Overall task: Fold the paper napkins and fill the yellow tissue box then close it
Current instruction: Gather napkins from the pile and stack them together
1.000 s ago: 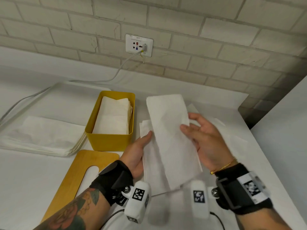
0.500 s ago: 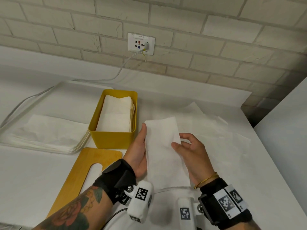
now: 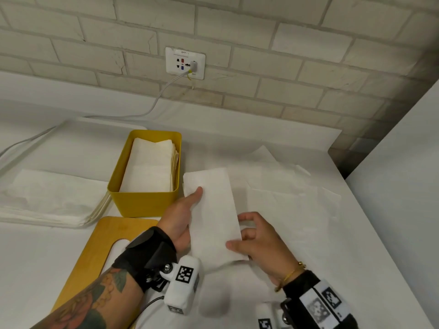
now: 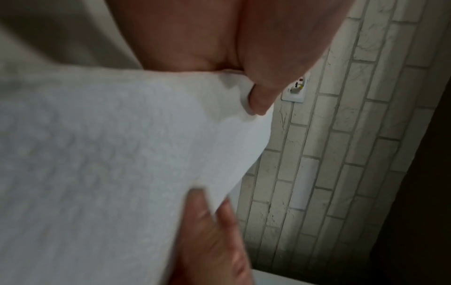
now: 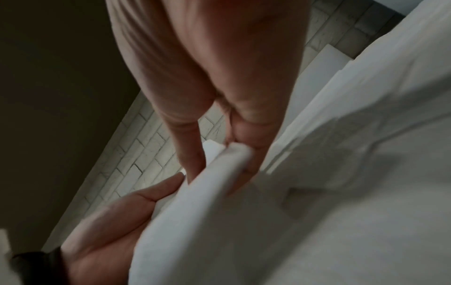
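Both hands hold 1 folded napkin (image 3: 211,214) just right of the yellow tissue box (image 3: 142,203), long axis matching the box, likely so it drops straight in. Left hand (image 3: 181,220) pinches its left edge, thumb on top; right hand (image 3: 259,243) pinches the near right edge. Box is open and well filled with napkins. Its lid (image 3: 99,257) lies flat just in front of the box, kept clear for closing. Unfolded stack (image 3: 47,198) sits left of the box. Wall socket (image 3: 185,63) behind the box has a label, unreadable.
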Motion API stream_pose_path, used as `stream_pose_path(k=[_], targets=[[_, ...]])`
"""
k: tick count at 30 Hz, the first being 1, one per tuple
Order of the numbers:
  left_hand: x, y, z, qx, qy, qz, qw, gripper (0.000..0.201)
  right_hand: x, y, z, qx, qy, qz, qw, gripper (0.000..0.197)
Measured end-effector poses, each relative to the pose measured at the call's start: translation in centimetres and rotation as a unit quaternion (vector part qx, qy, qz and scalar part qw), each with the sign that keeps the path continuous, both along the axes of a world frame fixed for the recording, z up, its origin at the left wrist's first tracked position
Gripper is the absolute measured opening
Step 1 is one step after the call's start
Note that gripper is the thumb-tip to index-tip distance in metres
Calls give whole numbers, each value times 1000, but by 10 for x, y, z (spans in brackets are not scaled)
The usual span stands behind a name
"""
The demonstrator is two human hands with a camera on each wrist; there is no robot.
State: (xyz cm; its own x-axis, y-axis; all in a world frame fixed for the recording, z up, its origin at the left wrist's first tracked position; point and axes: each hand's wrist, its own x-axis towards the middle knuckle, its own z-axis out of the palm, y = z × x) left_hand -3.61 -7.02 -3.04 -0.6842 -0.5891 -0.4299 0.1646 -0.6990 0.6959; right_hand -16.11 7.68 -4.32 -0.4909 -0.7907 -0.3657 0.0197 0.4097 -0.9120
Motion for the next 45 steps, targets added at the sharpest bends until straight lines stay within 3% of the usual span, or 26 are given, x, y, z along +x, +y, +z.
stream_pose_path(k=[4,10,24,27,32,35,38,41,45], targets=[[4,-3,3,1,8,22,1000,26,-25,16,15,64,39,56,996,42],[7,3,4,14,3,27,1000,28,-83,-1,35,55,155,-62,984,16],[20,21,8,15,-15,20,1000,24,-91,-84,14,167,263,-26,950,63],[24,22,6,18,-20,26,999,25,-85,-88,15,188,287,-4,939,61],[24,23,5,25,-23,25,999,27,-85,-89,9,193,294,16,936,41],[24,22,5,27,-21,24,999,26,-87,-87,10,157,282,10,947,33],[26,19,3,25,-18,24,999,27,-95,-82,24,64,245,-24,967,18],[24,17,2,25,-15,20,999,28,-104,-73,57,-60,199,-65,976,12],[17,15,6,24,-10,15,1000,28,-109,-53,108,-197,162,-78,964,10]])
